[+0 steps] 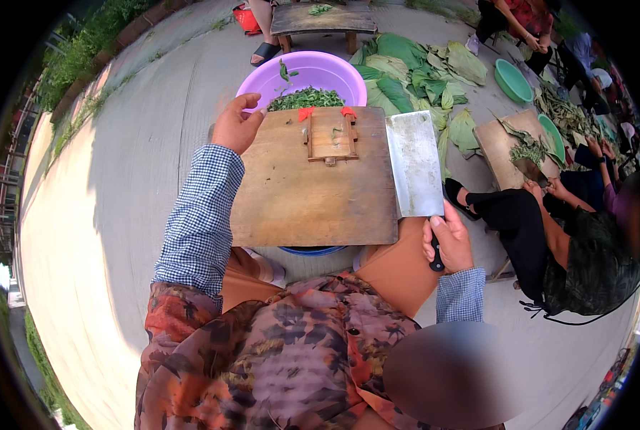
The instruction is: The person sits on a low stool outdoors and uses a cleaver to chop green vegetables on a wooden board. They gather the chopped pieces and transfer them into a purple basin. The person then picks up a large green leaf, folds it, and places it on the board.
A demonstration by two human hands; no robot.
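My right hand [450,239] grips the black handle of a cleaver [416,164], whose broad, stained blade points away from me beside the right edge of a wooden board [309,204]. Near the board's far left corner, my left hand [239,122] is raised with its fingers curled apart and nothing between them. A small wooden frame [332,134] with red ties lies on the far part of the board. Beyond the board stands a purple plastic basin [309,67] with chopped green leaves [309,99] in it. A leafy sprig [286,72] appears above the basin, apart from my hand.
Large green leaves [400,80] are heaped on the concrete right of the basin. A low wooden bench [322,20] stands beyond it, near a person's sandalled foot [266,52]. At right, a co-worker holds a blade over another board [500,145], close to green basins [513,80].
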